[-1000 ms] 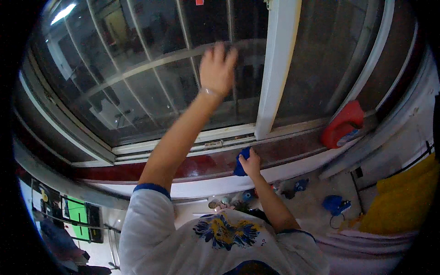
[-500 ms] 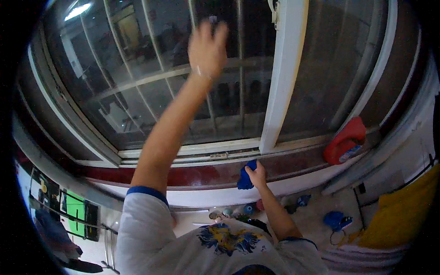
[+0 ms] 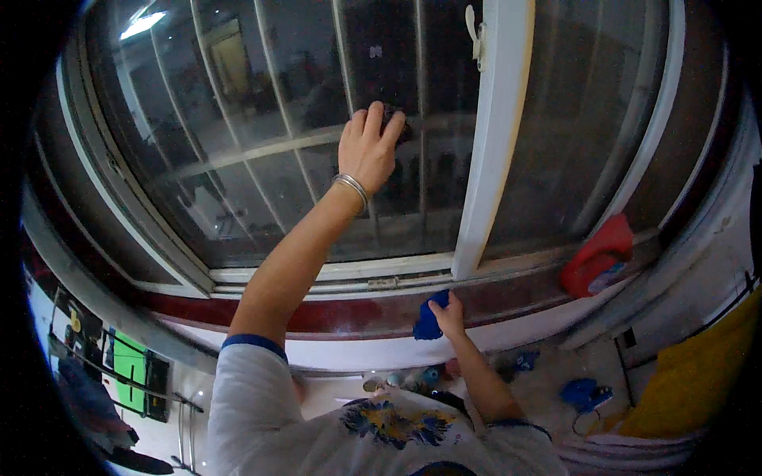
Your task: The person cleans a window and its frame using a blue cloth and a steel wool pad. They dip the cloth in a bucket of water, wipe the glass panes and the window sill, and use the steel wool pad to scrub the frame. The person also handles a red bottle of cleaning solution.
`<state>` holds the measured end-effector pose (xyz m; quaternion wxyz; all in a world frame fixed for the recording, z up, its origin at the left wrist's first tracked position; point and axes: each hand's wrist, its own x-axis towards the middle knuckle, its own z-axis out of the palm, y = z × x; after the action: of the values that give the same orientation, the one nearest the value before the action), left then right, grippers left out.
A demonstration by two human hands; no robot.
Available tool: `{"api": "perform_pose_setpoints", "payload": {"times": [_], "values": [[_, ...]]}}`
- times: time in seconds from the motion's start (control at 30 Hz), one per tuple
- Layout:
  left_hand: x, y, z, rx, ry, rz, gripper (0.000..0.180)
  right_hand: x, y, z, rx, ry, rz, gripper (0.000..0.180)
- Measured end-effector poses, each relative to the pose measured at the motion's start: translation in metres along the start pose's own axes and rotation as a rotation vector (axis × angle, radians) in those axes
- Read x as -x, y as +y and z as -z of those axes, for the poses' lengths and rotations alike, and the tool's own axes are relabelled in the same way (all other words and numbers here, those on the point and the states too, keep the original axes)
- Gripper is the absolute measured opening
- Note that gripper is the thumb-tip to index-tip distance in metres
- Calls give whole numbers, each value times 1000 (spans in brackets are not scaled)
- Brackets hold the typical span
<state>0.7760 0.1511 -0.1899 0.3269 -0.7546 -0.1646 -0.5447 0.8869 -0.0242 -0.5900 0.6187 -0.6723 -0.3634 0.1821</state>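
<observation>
My left hand (image 3: 369, 152), with silver bangles at the wrist, reaches up to the sliding window pane (image 3: 309, 202). Its fingers curl over something small and dark (image 3: 401, 127) against the glass; whether that is a cloth or a sponge I cannot make out. Lower down, by the window sill (image 3: 333, 316), my right hand (image 3: 450, 315) is closed on a bunched blue cloth (image 3: 429, 319). The cloth hangs in front of the dark red sill edge.
A red plastic bottle (image 3: 597, 258) stands on the sill at the right. White upright frame (image 3: 494, 143) with a latch (image 3: 475, 36) divides the panes. Bars show behind the glass. On the floor lie blue items (image 3: 583, 393); a yellow cloth (image 3: 690, 377) hangs at far right.
My left hand has come down the pane and is sharper now, with the dark thing showing at its fingers. My right hand with the blue cloth sits slightly lower in the picture.
</observation>
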Motion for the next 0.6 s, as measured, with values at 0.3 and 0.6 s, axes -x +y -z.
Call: {"api": "perform_pose_setpoints", "payload": {"times": [0.3, 0.6], "values": [[-41, -17, 16, -119, 65, 35, 44, 3, -6, 6, 35, -69, 44, 28], [-225, -63, 43, -202, 294, 108, 26, -8, 43, 0, 259, -46, 125, 60]]}}
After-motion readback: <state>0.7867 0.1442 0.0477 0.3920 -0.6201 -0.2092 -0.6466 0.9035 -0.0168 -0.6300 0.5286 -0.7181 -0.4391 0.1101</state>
